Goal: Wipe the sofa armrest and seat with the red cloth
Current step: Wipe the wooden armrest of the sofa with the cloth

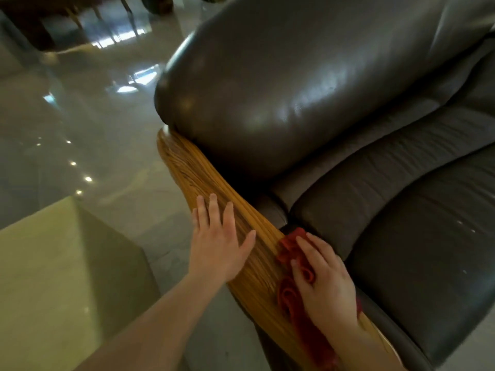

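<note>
The wooden armrest (192, 172) of a dark leather sofa runs from the middle of the view down to the lower right. My left hand (218, 243) lies flat on it with straight, spread fingers. My right hand (325, 283) presses the crumpled red cloth (290, 298) onto the armrest's inner edge, fingers fairly straight over the cloth. Part of the cloth is hidden under that hand. The sofa seat (417, 223) lies just to the right of the cloth.
The padded sofa backrest (294, 84) bulges above the armrest's far end. A pale block-shaped table (53, 269) stands at the lower left. Glossy tiled floor (88, 124) spreads to the left, with dark furniture at the top left.
</note>
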